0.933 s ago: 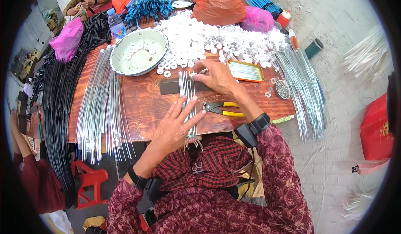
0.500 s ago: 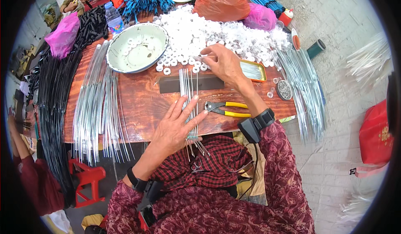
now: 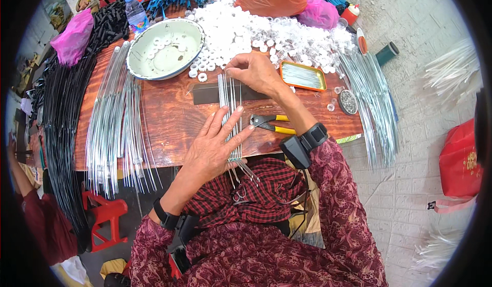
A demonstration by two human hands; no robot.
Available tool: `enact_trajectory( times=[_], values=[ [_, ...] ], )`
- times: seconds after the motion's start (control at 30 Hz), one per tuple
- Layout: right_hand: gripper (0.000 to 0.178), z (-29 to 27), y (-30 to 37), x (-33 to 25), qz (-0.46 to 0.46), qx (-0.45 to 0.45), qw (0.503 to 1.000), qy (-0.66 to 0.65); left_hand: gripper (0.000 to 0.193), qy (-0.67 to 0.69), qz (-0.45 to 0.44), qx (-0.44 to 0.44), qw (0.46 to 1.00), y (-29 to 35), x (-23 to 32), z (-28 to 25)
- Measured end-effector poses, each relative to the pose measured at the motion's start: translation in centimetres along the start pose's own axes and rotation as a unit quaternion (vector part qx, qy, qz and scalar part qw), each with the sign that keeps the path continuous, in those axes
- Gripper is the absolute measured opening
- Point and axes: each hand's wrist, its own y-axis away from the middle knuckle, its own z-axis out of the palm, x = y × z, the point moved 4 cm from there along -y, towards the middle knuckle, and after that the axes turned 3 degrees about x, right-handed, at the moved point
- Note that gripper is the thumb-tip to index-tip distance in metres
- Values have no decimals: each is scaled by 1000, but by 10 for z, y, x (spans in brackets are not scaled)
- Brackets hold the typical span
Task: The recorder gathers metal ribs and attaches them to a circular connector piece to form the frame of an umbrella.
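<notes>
My left hand (image 3: 211, 146) lies with its fingers spread over a row of thin silver metal rods (image 3: 224, 91), whose lower ends reach past the table's front edge above my lap. At the rods' upper ends, my right hand (image 3: 253, 73) is closed in a pinch. Whatever is between its fingertips is too small and hidden to make out. Beneath the rods' upper part runs a dark flat strip (image 3: 206, 94). Right of my left hand lie pincers with yellow handles (image 3: 282, 130). Small white rings (image 3: 203, 77) are scattered just beyond the strip.
A heap of white and clear pieces (image 3: 241, 28) covers the far middle of the wooden table (image 3: 169, 133). An enamel bowl (image 3: 136, 61) stands left of it. Silver rod bundles (image 3: 110, 118) and black rods (image 3: 61, 113) lie leftward; a tin of thin rods (image 3: 320, 79) sits at right.
My right hand has moved left and slightly down, from the edge of the white heap to the rods' upper ends. My left hand stays on the rods. The whole view has shifted slightly.
</notes>
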Motion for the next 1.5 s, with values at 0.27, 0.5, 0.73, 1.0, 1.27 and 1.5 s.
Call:
enact_trajectory(
  times=[0.27,0.5,0.73,1.0,1.27,1.5],
  values=[
    [20,-6,11,-24,-37,74,992,100,83,1,-10,2,1000,0,-1,0],
    [12,-6,17,-40,-95,141,970,172,83,-4,-7,8,1000,0,-2,0],
    [13,-6,25,-42,-124,168,960,186,83,-9,0,21,1000,0,0,-2],
    [14,-5,21,-28,-116,161,967,160,84,-10,0,14,1000,-1,0,-1],
    [15,-8,18,-14,-83,163,981,70,85,-15,3,12,1000,-4,-1,-2],
    [17,1,21,-23,-44,106,989,96,91,-1,2,15,1000,2,-2,1]
  ],
)
